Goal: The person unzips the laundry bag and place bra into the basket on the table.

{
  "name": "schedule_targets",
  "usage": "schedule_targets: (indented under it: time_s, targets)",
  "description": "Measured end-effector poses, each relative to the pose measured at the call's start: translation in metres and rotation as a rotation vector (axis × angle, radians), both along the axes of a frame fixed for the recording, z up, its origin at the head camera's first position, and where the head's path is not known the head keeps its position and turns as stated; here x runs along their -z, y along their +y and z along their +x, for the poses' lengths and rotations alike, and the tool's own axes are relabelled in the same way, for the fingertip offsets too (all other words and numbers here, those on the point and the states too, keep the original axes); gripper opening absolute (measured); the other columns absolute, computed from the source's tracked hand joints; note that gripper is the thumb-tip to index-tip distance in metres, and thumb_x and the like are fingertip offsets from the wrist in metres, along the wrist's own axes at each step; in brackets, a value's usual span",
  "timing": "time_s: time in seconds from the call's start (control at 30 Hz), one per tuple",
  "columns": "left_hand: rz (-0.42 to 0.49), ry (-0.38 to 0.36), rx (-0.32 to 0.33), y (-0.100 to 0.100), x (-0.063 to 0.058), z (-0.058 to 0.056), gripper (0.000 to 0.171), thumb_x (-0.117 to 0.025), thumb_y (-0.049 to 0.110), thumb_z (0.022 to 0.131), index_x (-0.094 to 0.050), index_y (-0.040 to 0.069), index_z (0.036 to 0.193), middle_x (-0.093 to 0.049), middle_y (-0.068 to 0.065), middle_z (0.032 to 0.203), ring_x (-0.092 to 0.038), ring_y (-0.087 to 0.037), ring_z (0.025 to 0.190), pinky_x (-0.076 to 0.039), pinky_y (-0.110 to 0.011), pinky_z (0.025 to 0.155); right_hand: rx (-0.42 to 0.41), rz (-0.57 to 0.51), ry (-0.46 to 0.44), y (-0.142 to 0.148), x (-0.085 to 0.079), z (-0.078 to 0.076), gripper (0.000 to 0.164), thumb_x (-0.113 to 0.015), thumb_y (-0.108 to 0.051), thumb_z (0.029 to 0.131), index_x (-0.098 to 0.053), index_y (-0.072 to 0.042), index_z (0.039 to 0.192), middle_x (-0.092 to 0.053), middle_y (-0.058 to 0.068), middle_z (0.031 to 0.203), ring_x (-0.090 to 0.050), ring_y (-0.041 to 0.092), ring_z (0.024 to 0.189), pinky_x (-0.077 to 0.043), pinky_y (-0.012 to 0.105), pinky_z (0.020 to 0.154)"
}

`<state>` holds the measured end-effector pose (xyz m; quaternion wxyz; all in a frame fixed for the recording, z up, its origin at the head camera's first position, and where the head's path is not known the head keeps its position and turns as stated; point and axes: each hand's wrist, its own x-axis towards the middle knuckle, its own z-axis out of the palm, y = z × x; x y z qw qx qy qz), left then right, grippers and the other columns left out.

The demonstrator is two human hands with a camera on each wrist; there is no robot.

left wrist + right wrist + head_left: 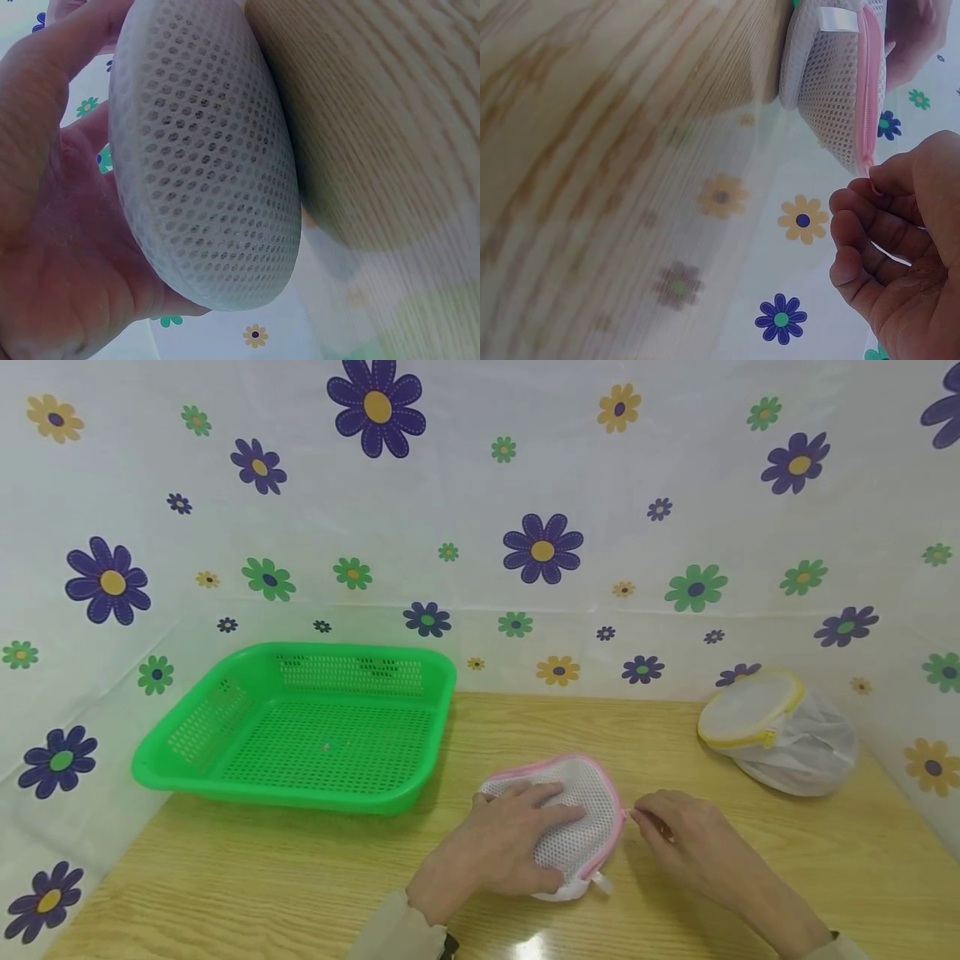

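Note:
A white mesh laundry bag (592, 793) with a pink zipper edge lies on the wooden table, puffed up, a small white tag on its near side. Across its top rests my left hand (510, 839), fingers spread and holding it down. In the left wrist view the bag's honeycomb mesh (210, 165) bulges beside the palm. At the bag's right edge my right hand (693, 843) pinches the pink zipper pull (871, 180) between thumb and forefinger. The right wrist view shows the pink zipper (870, 82) running up from that pull, its teeth together where visible.
A green plastic basket (442, 727) with perforated sides stands at the back left; a tiny speck lies in it. At the back right sits a white mesh bag with a yellow zipper rim (795, 752). A flower-printed sheet (465, 493) hangs behind the table (300, 877).

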<state>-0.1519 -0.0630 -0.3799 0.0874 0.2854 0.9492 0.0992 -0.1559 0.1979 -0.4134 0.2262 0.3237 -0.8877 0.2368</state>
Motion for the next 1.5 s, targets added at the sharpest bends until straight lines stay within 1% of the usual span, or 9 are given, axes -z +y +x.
schedule_targets:
  time_s: [0.23, 0.37, 0.5, 0.77, 0.97, 1.1, 1.33, 1.5]
  targets:
    - [-0.004, -0.004, 0.008, 0.0007, 0.0006, 0.0001, 0.073, -0.075, 0.043, 0.083, -0.046, 0.046, 0.15, -0.038, 0.007, 0.164, -0.04, -0.031, 0.149, -0.041, -0.073, 0.101, 0.017, 0.008, -0.008, 0.0011, -0.0007, 0.0005, 0.018, -0.077, 0.004, 0.081, -0.074, -0.012, 0.089, -0.064, -0.014, 0.076, -0.047, -0.009, 0.069, -0.045, 0.015, 0.057]
    - [0.001, -0.01, 0.014, 0.0005, 0.001, 0.0, 0.074, -0.075, 0.042, 0.082, -0.045, 0.046, 0.151, -0.037, 0.006, 0.165, -0.038, -0.031, 0.15, -0.04, -0.074, 0.103, 0.01, 0.003, 0.004, 0.0013, -0.0009, 0.0003, 0.017, -0.077, 0.004, 0.081, -0.073, -0.011, 0.089, -0.067, -0.011, 0.077, -0.048, -0.009, 0.069, -0.046, 0.015, 0.057]
    - [0.005, -0.015, 0.023, 0.0002, 0.001, -0.0001, 0.074, -0.075, 0.042, 0.083, -0.046, 0.046, 0.151, -0.036, 0.006, 0.165, -0.037, -0.031, 0.151, -0.039, -0.074, 0.104, -0.004, -0.005, 0.02, 0.0014, -0.0009, -0.0004, 0.017, -0.077, 0.005, 0.081, -0.073, -0.009, 0.089, -0.069, -0.007, 0.078, -0.049, -0.009, 0.07, -0.046, 0.013, 0.057]
    - [-0.013, 0.002, 0.032, 0.0009, 0.0007, 0.0002, 0.072, -0.074, 0.046, 0.083, -0.047, 0.047, 0.15, -0.037, 0.008, 0.164, -0.038, -0.03, 0.15, -0.041, -0.071, 0.103, 0.003, -0.002, 0.03, 0.0024, -0.0001, -0.0013, 0.016, -0.078, 0.004, 0.08, -0.074, -0.009, 0.089, -0.068, -0.009, 0.078, -0.049, -0.008, 0.07, -0.046, 0.013, 0.057]
    - [-0.006, 0.001, 0.042, 0.0003, 0.0012, 0.0, 0.071, -0.073, 0.053, 0.084, -0.047, 0.045, 0.15, -0.037, 0.007, 0.165, -0.037, -0.03, 0.151, -0.04, -0.072, 0.104, 0.006, 0.002, 0.017, 0.0022, -0.0009, -0.0014, 0.016, -0.078, 0.004, 0.08, -0.073, -0.01, 0.088, -0.064, -0.012, 0.075, -0.047, -0.009, 0.069, -0.045, 0.014, 0.057]
    - [-0.008, 0.001, 0.049, -0.0004, 0.0009, 0.0001, 0.071, -0.073, 0.053, 0.085, -0.046, 0.044, 0.151, -0.036, 0.007, 0.165, -0.037, -0.031, 0.151, -0.039, -0.073, 0.105, 0.012, 0.004, 0.007, 0.0018, -0.0017, -0.0014, 0.017, -0.078, 0.005, 0.081, -0.073, -0.011, 0.087, -0.063, -0.013, 0.075, -0.047, -0.009, 0.068, -0.045, 0.014, 0.056]
    - [-0.032, 0.02, 0.058, 0.0002, 0.0, 0.0007, 0.072, -0.07, 0.059, 0.085, -0.045, 0.046, 0.151, -0.035, 0.008, 0.166, -0.037, -0.029, 0.151, -0.041, -0.07, 0.106, 0.026, 0.019, -0.005, 0.0029, -0.0027, -0.0004, 0.017, -0.078, 0.003, 0.082, -0.073, -0.011, 0.088, -0.063, -0.014, 0.076, -0.047, -0.008, 0.069, -0.046, 0.015, 0.057]
    - [-0.041, 0.023, 0.059, 0.0006, -0.0002, 0.0012, 0.072, -0.072, 0.057, 0.085, -0.045, 0.046, 0.15, -0.035, 0.009, 0.166, -0.036, -0.028, 0.152, -0.04, -0.069, 0.107, 0.042, 0.028, -0.036, 0.0029, -0.0044, 0.0003, 0.016, -0.077, 0.002, 0.084, -0.073, -0.012, 0.089, -0.063, -0.014, 0.076, -0.046, -0.008, 0.069, -0.046, 0.016, 0.057]
